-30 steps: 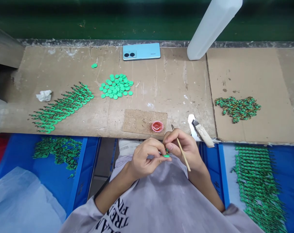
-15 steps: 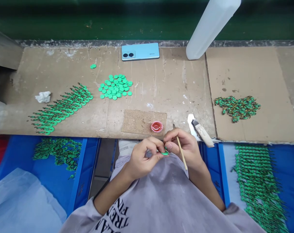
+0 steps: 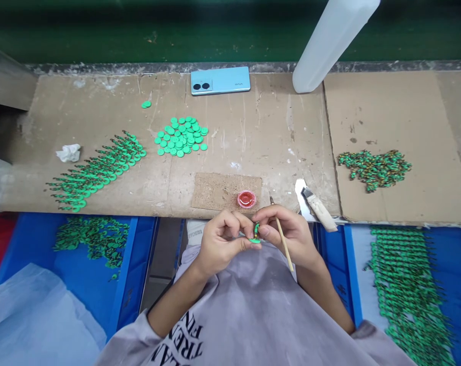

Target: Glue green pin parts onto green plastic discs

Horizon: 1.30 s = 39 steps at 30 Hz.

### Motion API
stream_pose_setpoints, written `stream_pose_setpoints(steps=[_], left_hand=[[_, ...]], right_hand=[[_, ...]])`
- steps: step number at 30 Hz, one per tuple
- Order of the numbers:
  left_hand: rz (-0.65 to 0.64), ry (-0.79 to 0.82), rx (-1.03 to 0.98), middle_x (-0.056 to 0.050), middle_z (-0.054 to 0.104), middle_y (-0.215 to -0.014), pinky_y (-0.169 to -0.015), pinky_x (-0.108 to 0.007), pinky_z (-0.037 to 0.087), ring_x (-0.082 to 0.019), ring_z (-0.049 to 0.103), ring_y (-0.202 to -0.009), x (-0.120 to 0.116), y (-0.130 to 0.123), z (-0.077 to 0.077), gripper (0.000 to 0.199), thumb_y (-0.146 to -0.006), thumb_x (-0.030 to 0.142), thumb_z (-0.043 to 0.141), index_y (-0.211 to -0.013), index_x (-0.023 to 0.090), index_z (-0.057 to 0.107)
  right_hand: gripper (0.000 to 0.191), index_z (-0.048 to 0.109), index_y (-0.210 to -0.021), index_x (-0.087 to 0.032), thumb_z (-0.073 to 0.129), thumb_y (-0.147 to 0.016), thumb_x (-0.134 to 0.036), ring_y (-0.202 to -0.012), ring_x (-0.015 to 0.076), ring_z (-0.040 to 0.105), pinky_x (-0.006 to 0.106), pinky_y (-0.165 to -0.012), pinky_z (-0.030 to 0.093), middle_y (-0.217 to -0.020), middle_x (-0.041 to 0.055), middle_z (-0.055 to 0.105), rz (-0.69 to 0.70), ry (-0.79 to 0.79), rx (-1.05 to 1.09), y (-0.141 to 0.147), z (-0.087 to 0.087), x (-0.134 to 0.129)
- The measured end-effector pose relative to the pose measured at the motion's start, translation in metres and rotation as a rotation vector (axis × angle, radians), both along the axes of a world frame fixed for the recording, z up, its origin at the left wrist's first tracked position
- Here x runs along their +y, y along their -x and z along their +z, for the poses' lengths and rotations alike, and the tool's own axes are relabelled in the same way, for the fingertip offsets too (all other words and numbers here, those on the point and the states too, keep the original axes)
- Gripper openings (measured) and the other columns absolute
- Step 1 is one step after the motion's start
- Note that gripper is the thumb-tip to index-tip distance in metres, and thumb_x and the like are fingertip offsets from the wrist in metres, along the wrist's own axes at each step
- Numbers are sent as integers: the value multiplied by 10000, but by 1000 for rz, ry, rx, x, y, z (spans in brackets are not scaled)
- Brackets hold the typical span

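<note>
Between the fingertips of my left hand (image 3: 224,241) is a small green disc (image 3: 255,240), lying flat. A tiny green and dark figurine (image 3: 256,230) stands upright on the disc. My right hand (image 3: 289,236) touches the figurine with its thumb and forefinger, and a thin wooden brush (image 3: 284,244) is tucked in the same hand, its dark tip pointing away from me. Just beyond my hands, a small round cup of red liquid (image 3: 246,199) sits on a cardboard scrap (image 3: 211,190).
Loose green discs (image 3: 182,136) lie left of centre, beside rows of disc-mounted figurines (image 3: 100,170). A pile of figurines (image 3: 375,169) is at right, near a wooden-handled blade (image 3: 318,209). A phone (image 3: 220,81) and a white bottle (image 3: 329,46) stand behind. Blue bins (image 3: 139,274) flank me.
My hands have shifted slightly left and opened up a little, so the figurine on the disc shows more clearly and upright. The brush remains in my right hand.
</note>
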<state>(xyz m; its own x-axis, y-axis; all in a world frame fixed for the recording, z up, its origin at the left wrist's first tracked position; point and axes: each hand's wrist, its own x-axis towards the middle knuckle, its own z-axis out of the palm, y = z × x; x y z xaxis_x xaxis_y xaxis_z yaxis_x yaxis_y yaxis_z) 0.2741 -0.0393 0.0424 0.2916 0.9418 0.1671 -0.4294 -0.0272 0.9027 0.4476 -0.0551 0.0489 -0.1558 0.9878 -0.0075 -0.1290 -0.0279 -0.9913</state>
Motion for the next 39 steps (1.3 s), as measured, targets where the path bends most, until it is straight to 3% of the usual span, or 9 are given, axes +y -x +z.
stream_pose_setpoints(steps=[7, 19, 31, 39], left_hand=[[-6, -12, -28, 41, 694, -786, -661, -190, 614, -94, 696, -709, -1, 0, 0, 441, -744, 127, 929, -767, 187, 492], [39, -48, 33, 33, 717, -774, -618, -210, 591, -109, 691, -673, -6, 0, -3, 497, -786, 159, 899, -707, 199, 410], [64, -178, 77, 30, 712, -796, -602, -209, 587, -109, 687, -687, -8, 0, -9, 519, -856, 97, 811, -709, 216, 327], [66, -309, 160, 28, 696, -835, -662, -222, 613, -117, 706, -729, -5, 0, -5, 443, -827, 76, 843, -819, 225, 426]], right_hand=[[216, 760, -1002, -251, 764, -951, -462, -614, 144, 628, 265, -566, 520, -758, 4, 708, -2, -34, -66, -1, -2, 1], [241, 764, -987, -253, 778, -933, -488, -646, 160, 648, 268, -573, 536, -756, 12, 702, -1, -35, -92, 0, -2, 0], [272, 746, -983, -260, 780, -922, -523, -683, 170, 665, 282, -612, 558, -775, 8, 698, 3, -30, -80, 0, -1, 0], [276, 737, -1029, -271, 803, -907, -510, -685, 172, 641, 291, -627, 546, -802, 5, 686, -46, -11, -35, -2, -6, -2]])
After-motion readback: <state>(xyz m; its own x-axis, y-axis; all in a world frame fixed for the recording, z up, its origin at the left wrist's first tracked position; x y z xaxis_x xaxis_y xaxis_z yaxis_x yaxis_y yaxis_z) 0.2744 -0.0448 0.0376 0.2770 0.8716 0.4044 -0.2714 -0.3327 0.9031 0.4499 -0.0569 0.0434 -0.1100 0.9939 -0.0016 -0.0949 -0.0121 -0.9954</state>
